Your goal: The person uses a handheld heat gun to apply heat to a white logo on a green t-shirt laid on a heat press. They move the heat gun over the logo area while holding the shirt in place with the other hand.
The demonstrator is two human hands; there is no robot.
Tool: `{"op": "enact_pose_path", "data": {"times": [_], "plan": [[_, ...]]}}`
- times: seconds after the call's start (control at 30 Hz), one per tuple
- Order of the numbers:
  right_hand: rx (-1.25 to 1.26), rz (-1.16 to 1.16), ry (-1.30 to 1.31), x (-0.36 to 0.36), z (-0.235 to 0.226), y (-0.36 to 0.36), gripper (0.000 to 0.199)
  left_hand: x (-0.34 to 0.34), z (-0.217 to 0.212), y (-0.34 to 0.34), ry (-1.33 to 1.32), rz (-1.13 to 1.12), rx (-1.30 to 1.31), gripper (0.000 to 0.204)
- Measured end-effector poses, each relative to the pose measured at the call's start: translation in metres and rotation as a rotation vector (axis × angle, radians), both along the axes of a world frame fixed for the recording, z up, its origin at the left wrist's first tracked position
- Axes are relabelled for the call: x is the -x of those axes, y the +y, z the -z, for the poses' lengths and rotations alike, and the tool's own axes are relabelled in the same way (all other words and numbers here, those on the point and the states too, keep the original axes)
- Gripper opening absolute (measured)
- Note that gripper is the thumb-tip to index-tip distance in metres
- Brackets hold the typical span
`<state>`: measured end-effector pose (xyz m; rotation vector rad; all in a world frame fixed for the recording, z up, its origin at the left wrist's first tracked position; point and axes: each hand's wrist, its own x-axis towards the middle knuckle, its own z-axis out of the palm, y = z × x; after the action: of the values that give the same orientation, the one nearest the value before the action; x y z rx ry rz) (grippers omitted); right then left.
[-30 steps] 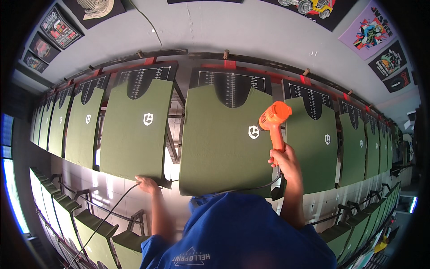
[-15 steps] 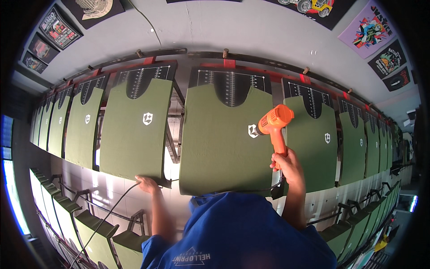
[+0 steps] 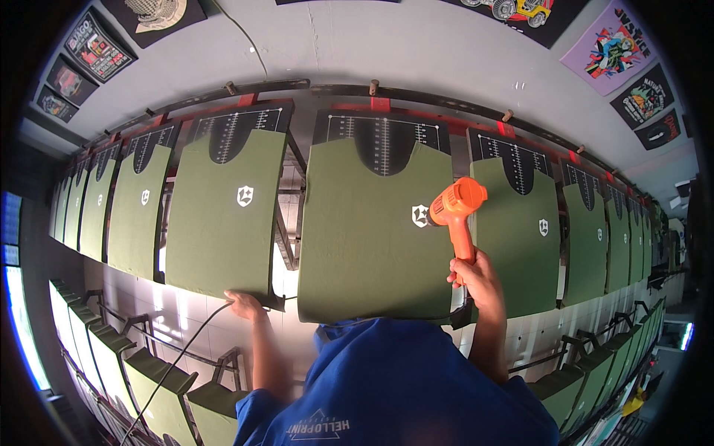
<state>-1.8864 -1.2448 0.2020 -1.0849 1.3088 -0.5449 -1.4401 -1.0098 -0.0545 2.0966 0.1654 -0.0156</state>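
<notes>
My right hand (image 3: 480,281) is wrapped round the handle of an orange heat gun (image 3: 460,204). The gun's nozzle points left, at the white shield print (image 3: 420,216) on the green shirt panel (image 3: 372,253) in the middle, and covers a bit of the print's right edge. At the lower edge of the green panel on the left (image 3: 219,223), my left hand (image 3: 245,305) has its fingers closed on a black power cord (image 3: 175,363). Part of the cord is hidden behind the hand and the middle panel.
Rows of green panels on black boards (image 3: 384,145) with white rulers curve away on both sides. A dark rail (image 3: 416,95) runs behind them. More panels (image 3: 160,375) stand on metal frames nearer me. Posters (image 3: 610,48) hang on the wall.
The heat gun has tilted slightly and its nozzle has shifted a little, showing more of the shield print. My left hand has stayed in place.
</notes>
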Motion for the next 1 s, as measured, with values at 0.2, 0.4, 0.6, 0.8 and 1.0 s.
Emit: {"op": "enact_pose_path", "data": {"times": [0.2,0.4,0.6,0.8,1.0], "plan": [[0.0,-0.027,0.02,-0.004,-0.008,0.006,0.025,-0.007,0.014,0.012,-0.051,0.112,-0.469,0.037],[0.003,-0.09,0.045,-0.013,-0.013,0.009,0.023,-0.021,0.034,0.034,0.028,-0.076,0.004,0.049],[-0.064,-0.109,-0.027,-0.014,-0.005,0.008,0.033,-0.001,-0.016,0.005,0.129,-0.109,-0.025,0.072],[-0.057,-0.208,-0.187,-0.032,0.004,-0.004,0.041,-0.018,0.019,0.03,-0.108,0.221,-0.908,0.06],[-0.004,-0.156,-0.302,0.007,-0.001,0.0,0.042,-0.015,0.003,0.014,0.074,-0.169,-0.159,0.07]]}}
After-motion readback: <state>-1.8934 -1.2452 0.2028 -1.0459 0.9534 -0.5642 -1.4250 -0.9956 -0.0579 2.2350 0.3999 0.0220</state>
